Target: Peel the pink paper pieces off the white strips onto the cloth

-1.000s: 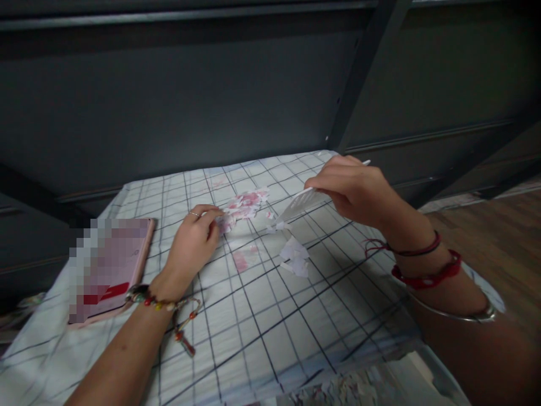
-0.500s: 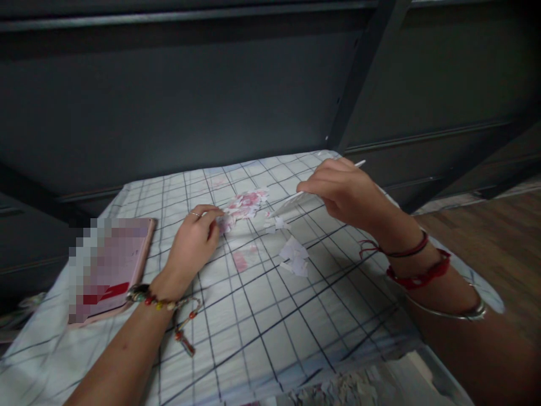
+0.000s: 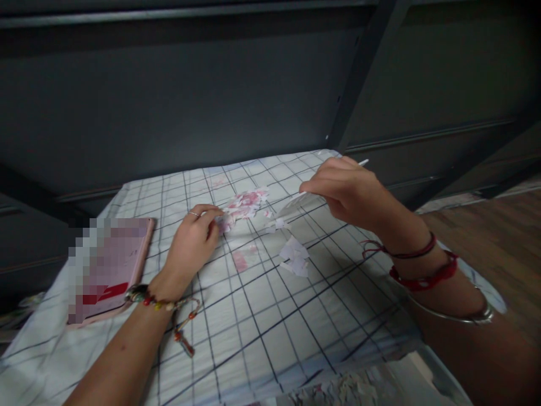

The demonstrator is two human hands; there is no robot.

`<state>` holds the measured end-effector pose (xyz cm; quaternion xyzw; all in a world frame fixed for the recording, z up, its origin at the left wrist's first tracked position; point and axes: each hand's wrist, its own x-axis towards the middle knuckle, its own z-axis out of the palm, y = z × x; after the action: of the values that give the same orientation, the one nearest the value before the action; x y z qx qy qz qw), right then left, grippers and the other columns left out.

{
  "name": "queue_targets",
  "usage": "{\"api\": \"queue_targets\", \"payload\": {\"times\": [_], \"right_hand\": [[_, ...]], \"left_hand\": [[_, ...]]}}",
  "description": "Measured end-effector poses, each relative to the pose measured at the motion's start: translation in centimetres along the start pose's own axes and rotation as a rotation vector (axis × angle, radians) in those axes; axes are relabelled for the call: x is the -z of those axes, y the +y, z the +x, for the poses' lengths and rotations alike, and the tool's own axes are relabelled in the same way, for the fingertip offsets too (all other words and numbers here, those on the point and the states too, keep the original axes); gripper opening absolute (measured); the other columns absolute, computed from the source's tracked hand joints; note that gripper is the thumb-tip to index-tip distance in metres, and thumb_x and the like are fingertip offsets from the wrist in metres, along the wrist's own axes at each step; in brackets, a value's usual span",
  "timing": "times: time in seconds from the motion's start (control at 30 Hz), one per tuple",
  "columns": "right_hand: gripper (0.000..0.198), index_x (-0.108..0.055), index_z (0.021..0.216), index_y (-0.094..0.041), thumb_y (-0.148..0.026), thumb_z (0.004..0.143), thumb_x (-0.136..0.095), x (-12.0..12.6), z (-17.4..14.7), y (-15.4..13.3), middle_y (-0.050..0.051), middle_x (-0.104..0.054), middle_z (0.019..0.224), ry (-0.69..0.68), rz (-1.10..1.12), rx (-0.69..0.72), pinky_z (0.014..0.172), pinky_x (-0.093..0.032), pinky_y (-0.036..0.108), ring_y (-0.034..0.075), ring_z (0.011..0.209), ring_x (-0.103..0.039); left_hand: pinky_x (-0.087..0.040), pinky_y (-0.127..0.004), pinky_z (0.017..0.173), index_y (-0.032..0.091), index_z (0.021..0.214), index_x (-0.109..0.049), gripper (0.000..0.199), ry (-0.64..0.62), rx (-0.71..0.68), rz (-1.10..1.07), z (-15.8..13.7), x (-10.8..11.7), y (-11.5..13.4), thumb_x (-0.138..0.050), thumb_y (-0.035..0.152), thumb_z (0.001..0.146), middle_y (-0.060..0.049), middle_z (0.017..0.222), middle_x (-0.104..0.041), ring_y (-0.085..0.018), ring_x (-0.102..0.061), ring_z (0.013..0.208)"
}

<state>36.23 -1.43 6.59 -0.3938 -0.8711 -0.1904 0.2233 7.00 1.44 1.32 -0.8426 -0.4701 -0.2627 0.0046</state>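
Note:
My left hand (image 3: 196,234) has bent fingers closed on the left edge of pink and white paper scraps (image 3: 249,203), which lie overlapped in a patch on the checked cloth. My right hand (image 3: 349,192) is closed around a thin white stick-like tool (image 3: 363,163). Its rear end sticks out behind the knuckles, and its blurred front end points down left towards a small white paper scrap (image 3: 279,224). Whether the tip touches the scrap I cannot tell. Nearer to me lie larger white paper pieces (image 3: 295,256). A pink mark (image 3: 240,261) shows on the cloth beside them.
A pink-cased phone or tablet (image 3: 146,248), partly pixelated, lies to the left. At the front edge stands a clear container (image 3: 439,372) with shredded paper bits (image 3: 346,390). Behind the cloth-covered table (image 3: 236,332) rises a dark panel (image 3: 190,101); wooden floor (image 3: 499,225) shows at right.
My right hand has shifted slightly to the right, and the tool's front end has moved a little with it. My left hand and the paper patch have stayed in place.

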Motion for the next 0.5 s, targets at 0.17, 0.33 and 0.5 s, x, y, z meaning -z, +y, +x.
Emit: {"api": "queue_targets", "payload": {"times": [0.17,0.33,0.5], "right_hand": [[0.039,-0.064,0.093,-0.02,0.002,0.077,-0.035,-0.4,0.2,-0.5,0.002,-0.059,0.073,0.055,-0.009,0.021,0.069,-0.036,0.032,0.017,0.075,-0.049],[0.038,-0.064,0.092,-0.021,0.0,0.077,-0.037,0.4,0.3,-0.6,0.002,-0.059,0.074,0.022,0.035,0.015,0.07,-0.039,0.032,0.016,0.075,-0.051],[0.037,-0.066,0.088,-0.022,-0.001,0.076,-0.038,0.8,0.2,-0.5,0.003,-0.06,0.074,-0.003,0.081,-0.018,0.07,-0.043,0.032,0.017,0.075,-0.053]], "left_hand": [[-0.046,-0.04,0.095,0.013,0.095,-0.063,0.032,0.002,-0.001,-0.004,0.0,0.0,0.1,-0.034,0.019,0.082,-0.012,0.105,-0.062,-0.023,-0.058,0.1],[-0.046,-0.039,0.095,0.017,0.095,-0.062,0.03,-0.004,0.0,0.007,0.0,0.0,-0.1,-0.035,0.018,0.081,-0.01,0.105,-0.062,-0.022,-0.058,0.101],[-0.046,-0.039,0.096,0.016,0.095,-0.062,0.03,0.003,-0.003,0.006,-0.1,-0.1,-0.2,-0.035,0.019,0.082,-0.01,0.105,-0.062,-0.022,-0.058,0.101]]}}
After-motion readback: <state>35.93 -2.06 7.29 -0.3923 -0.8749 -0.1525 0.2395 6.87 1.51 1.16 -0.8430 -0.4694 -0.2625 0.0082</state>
